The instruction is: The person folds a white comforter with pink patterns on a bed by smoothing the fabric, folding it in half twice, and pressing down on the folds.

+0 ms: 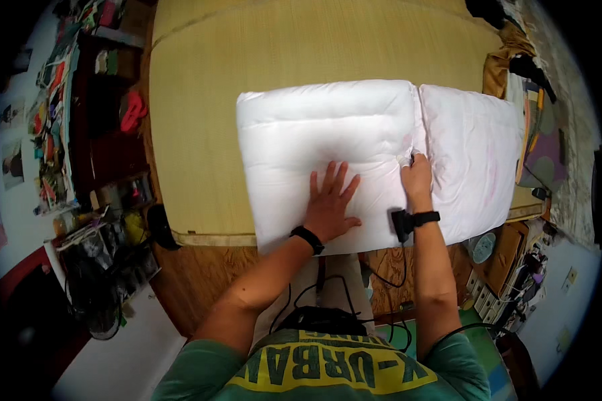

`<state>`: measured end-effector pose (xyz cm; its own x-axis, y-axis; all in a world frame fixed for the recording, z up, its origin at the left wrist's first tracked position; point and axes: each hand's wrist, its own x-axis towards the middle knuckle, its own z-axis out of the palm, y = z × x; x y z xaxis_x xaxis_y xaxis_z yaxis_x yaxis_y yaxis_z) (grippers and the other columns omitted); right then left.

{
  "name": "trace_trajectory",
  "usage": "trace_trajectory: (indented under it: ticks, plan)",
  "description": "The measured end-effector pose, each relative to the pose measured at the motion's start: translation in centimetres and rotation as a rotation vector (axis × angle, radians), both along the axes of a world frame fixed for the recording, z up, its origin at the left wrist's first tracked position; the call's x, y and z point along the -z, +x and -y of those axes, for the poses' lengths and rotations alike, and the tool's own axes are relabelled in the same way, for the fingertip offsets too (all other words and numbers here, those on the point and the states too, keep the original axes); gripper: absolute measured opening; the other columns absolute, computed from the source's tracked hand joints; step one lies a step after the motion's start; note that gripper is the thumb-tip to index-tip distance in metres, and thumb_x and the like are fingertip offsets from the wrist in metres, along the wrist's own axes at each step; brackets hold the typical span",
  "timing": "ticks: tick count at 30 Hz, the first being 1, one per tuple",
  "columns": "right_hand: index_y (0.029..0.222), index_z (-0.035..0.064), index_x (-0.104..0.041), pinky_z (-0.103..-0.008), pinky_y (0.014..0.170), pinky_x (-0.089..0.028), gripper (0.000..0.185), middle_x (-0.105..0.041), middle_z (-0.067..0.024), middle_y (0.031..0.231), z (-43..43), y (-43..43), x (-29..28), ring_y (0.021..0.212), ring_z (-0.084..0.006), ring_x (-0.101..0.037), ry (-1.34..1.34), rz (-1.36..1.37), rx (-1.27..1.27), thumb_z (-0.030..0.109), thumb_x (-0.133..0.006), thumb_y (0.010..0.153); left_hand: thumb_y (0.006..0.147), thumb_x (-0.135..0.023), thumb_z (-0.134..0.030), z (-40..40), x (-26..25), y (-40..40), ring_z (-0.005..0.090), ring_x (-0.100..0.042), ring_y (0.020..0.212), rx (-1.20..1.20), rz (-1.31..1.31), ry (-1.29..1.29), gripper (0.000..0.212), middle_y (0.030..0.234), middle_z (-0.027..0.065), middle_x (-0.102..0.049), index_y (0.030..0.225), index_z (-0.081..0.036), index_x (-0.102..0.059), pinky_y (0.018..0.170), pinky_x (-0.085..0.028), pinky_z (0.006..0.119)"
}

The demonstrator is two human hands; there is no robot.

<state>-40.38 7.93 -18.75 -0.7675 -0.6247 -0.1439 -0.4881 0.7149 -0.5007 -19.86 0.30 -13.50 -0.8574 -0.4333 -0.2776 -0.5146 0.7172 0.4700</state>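
A thick white quilt (326, 135), folded into a padded block, lies on the woven mat of the bed in front of me. Its right section (474, 160) is divided from the left one by a deep crease. My left hand (331, 203) rests palm down on the left section, fingers spread, holding nothing. Beside the crease, my right hand (417, 175) has its fingers closed on a bunched bit of the quilt's edge. Exactly how much cloth it grips is hidden by the fingers. Both wrists wear black straps, and a small dark device hangs at the right one.
A yellow woven mat (200, 125) covers the bed. Clothes and folded cloth (532, 120) lie along its right side. At left stands a cluttered dark shelf (110, 155). A cardboard box (510, 255) sits at lower right. Black cables (404, 270) hang by my right forearm.
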Motion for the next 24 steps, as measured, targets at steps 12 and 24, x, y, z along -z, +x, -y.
trace_trajectory:
  ticks: [12,24]
  plan:
    - [0.122,0.0028,-0.026,-0.0512,0.093,-0.012,0.066,-0.025,-0.0181,0.125,-4.5,1.0,-2.2,0.12,-0.0312,-0.014,0.363,-0.536,-0.136,0.015,-0.05,0.063,0.058,-0.062,-0.046,0.4,-1.1,0.1,0.0334,0.003,0.121,0.009,0.038,0.016,0.082,0.132,0.0158,-0.003,0.125,-0.016,-0.024,0.091,0.0,0.056]
    - [0.09,-0.0014,-0.053,-0.0375,0.077,-0.034,0.029,-0.046,-0.0147,0.105,-3.9,6.9,-1.5,0.093,-0.0312,-0.043,-0.157,-0.292,-0.28,0.01,-0.057,0.064,0.059,-0.066,-0.034,1.9,-1.0,-1.0,0.034,-0.019,0.116,-0.106,-0.032,-0.094,0.066,0.124,0.0187,-0.024,0.111,-0.003,-0.04,0.089,-0.018,0.05]
